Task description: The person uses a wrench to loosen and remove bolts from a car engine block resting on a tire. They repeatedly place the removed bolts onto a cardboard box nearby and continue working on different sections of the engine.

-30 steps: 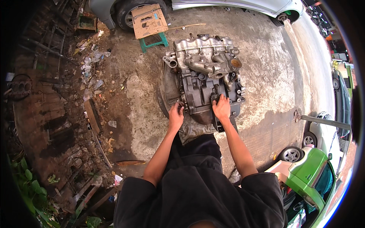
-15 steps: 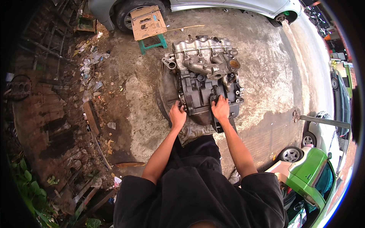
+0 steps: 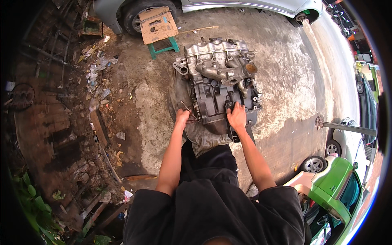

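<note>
A car engine (image 3: 210, 98) sits on the ground before me, with a silvery top cover (image 3: 216, 48), a branched metal manifold (image 3: 216, 72) and a dark block. My left hand (image 3: 182, 117) is at the engine's lower left side, its fingers closed round a thin metal rod-like tool (image 3: 185, 105). The tool's end sticks up past the thumb; its exact kind is too small to tell. My right hand (image 3: 237, 117) grips a black bracket (image 3: 229, 108) on the block's near face, fingers bent over it. Its fingertips are partly hidden.
Under the engine lies a tyre (image 3: 177, 94) with a dark cloth (image 3: 206, 143). Beyond stand a green stool (image 3: 163, 47) topped with cardboard (image 3: 159, 25) and a silver car (image 3: 228, 6). Litter and planks (image 3: 99, 126) lie left; a green car (image 3: 332, 179) stands right.
My left hand has shifted left, a little away from the block, and the thin tool now shows in it. The right hand stays on the bracket.
</note>
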Demonstrator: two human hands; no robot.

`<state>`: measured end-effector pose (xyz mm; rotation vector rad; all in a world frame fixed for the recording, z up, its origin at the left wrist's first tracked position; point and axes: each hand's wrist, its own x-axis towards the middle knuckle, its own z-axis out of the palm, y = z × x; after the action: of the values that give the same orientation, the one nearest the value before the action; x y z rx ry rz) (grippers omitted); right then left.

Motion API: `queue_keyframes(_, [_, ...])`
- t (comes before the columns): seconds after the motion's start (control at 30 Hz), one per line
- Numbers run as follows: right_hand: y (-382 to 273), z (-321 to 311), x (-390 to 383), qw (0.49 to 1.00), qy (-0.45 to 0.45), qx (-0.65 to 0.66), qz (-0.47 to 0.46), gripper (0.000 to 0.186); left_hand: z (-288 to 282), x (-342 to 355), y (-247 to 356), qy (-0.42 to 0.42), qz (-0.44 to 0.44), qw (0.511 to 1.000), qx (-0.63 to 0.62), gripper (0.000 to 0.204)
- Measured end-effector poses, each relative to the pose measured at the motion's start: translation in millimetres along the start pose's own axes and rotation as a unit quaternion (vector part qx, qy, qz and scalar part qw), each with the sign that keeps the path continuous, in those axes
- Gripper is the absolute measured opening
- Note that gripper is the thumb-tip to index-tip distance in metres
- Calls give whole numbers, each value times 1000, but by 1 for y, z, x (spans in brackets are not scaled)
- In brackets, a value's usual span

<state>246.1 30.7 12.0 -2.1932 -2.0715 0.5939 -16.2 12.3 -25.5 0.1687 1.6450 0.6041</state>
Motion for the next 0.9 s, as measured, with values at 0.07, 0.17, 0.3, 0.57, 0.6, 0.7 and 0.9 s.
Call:
queue_keyframes(0.07, [0, 2, 0, 1000, 8, -4, 0, 43, 1, -2, -7, 79, 55, 995, 27, 24])
queue_keyframes(0.17, [-1, 3, 1, 1000, 13, -6, 7, 43, -2, -11, -20, 75, 163, 983, 43, 28])
queue_keyframes(0.3, [-1, 2, -1, 999, 48, 7, -16, 44, 8, -29, -36, 135, 313, 926, 163, 28])
queue_keyframes(0.57, [-2, 3, -1, 998, 54, 7, -18, 45, 21, -70, -65, 135, 456, 854, 209, 27])
queue_keyframes(0.6, [-2, 4, -1, 998, 55, 4, -11, 45, 21, -73, -70, 121, 464, 854, 203, 28])
queue_keyframes(0.7, [-1, 2, 0, 999, 35, 3, -9, 45, 23, -75, -78, 106, 493, 834, 222, 28])
queue_keyframes(0.9, [-1, 6, 0, 998, 64, -3, -11, 44, 20, -64, -88, 87, 477, 832, 269, 38])
